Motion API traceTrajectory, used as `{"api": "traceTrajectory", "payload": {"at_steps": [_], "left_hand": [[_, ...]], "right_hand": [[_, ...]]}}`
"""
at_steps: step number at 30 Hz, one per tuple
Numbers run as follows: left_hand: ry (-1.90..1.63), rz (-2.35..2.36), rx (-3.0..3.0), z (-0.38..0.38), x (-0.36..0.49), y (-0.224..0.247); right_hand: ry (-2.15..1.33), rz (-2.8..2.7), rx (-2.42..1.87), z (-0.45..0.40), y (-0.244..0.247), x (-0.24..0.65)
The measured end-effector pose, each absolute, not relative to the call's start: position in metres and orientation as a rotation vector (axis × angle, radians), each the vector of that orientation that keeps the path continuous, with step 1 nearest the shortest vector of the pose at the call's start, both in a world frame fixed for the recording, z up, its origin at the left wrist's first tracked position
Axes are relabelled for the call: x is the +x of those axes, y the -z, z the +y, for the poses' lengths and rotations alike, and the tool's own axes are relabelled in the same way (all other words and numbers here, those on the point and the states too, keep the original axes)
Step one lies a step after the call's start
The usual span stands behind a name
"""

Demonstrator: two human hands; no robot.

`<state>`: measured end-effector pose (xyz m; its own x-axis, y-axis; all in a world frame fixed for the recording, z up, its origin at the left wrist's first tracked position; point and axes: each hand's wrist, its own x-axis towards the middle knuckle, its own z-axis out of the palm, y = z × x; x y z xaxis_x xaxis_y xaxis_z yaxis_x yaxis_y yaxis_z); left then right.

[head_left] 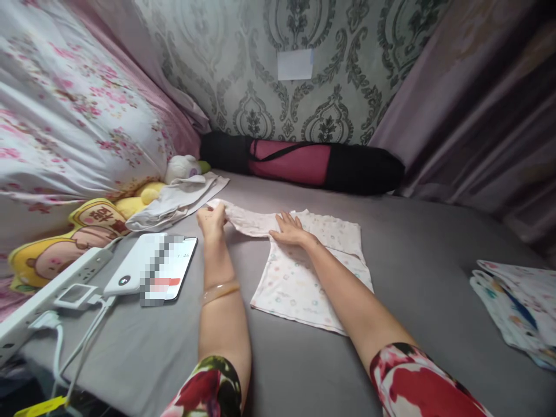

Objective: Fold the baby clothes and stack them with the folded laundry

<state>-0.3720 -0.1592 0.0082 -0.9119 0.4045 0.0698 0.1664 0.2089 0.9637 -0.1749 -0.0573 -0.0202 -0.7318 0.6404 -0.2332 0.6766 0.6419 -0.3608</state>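
A small white printed shirt (299, 284) lies on the grey bed sheet in front of me. Its left sleeve stretches out to the left, and the right sleeve is folded across the body. My left hand (212, 219) is closed on the end of the stretched sleeve. Near the shoulder and neckline, my right hand (290, 230) rests on the shirt with its fingers spread, palm down.
A black and pink bag (299, 162) lies along the wall. At left are a white cloth (174, 200), plush toys (56, 258), a white power bank (130, 272), a phone (185, 269) and a power strip (26, 313). Folded clothes (516, 307) lie at right.
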Motion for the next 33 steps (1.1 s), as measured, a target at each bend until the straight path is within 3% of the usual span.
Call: {"api": "traceTrajectory", "payload": {"at_steps": [4, 8, 18, 21, 26, 29, 33], "left_hand": [[-2.133, 1.792, 0.307, -0.155, -0.362, -0.031], [-2.143, 1.509, 0.404, -0.149, -0.344, -0.05], [-2.019, 1.53, 0.57, -0.118, -0.291, -0.057], [-2.026, 1.567, 0.625, -0.112, -0.281, -0.053], [-1.982, 1.513, 0.873, -0.102, -0.251, -0.045], [-1.763, 1.41, 1.181, -0.1, -0.226, -0.04], [-1.553, 1.42, 1.304, -0.1, -0.221, -0.034]], "right_hand": [[0.672, 2.728, 1.087, -0.054, 0.02, -0.177], [0.634, 2.689, 1.15, -0.056, 0.014, -0.182], [0.808, 2.965, 1.17, -0.054, 0.012, -0.157], [1.219, 2.932, 1.538, -0.056, 0.009, -0.13], [2.411, 2.137, 1.832, -0.058, -0.002, -0.083], [2.67, 1.884, 1.771, -0.056, -0.002, -0.062], [2.743, 1.813, 1.731, -0.051, 0.007, -0.05]]}}
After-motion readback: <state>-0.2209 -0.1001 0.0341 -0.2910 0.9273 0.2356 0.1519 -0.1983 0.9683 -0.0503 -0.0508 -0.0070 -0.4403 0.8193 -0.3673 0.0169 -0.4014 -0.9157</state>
